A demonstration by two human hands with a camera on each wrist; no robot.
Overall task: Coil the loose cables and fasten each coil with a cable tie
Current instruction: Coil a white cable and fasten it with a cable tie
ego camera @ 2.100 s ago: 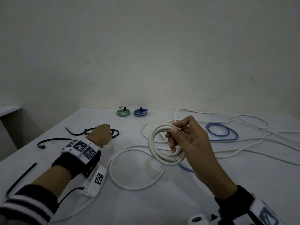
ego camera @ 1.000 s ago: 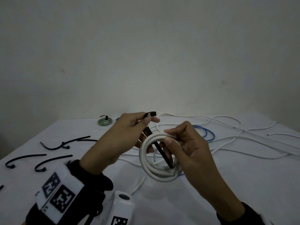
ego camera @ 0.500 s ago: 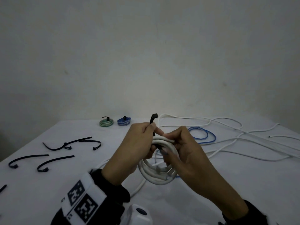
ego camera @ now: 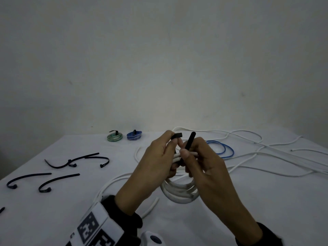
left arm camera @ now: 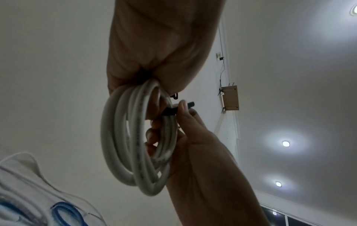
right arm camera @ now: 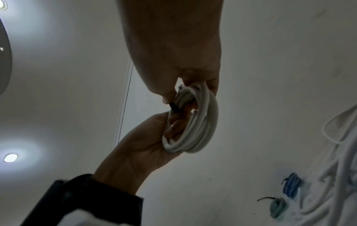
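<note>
Pale bare wall behind, white tabletop (ego camera: pixel 230 210) below, dim light throughout. Raised above that tabletop, between both hands: white cable coil (ego camera: pixel 179 192), several turns, standing roughly on edge, lower arc hanging free, upper arc buried in fingers. Wrapped round the upper arc: black cable tie (ego camera: pixel 189 142), both ends poking up side by side, near each other but not yet joined. Left hand (ego camera: pixel 156 164) pinching the head end (ego camera: pixel 177 135) between thumb and forefinger, head bent over toward the right, remaining fingers curled through the coil from the left. Right hand (ego camera: pixel 207 166) pinching the tail end (ego camera: pixel 190 139), thumb pressed across the white turns, tail tilted up and slightly right, long axis near upright. Decisive relation: tail tip just right of the head, close beside it, pointing past rather than into it; likely needs tipping leftward to thread. Both hands equally near, wrists lifted, forearms converging from below. Elsewhere: green coil (ego camera: pixel 115 137) and blue coil (ego camera: pixel 134 135) already tied at the far edge, spare black ties (ego camera: pixel 58 180) lying left, loose white cable (ego camera: pixel 266 157) and loose blue cable (ego camera: pixel 221 150) sprawled right, well apart from the work.
</note>
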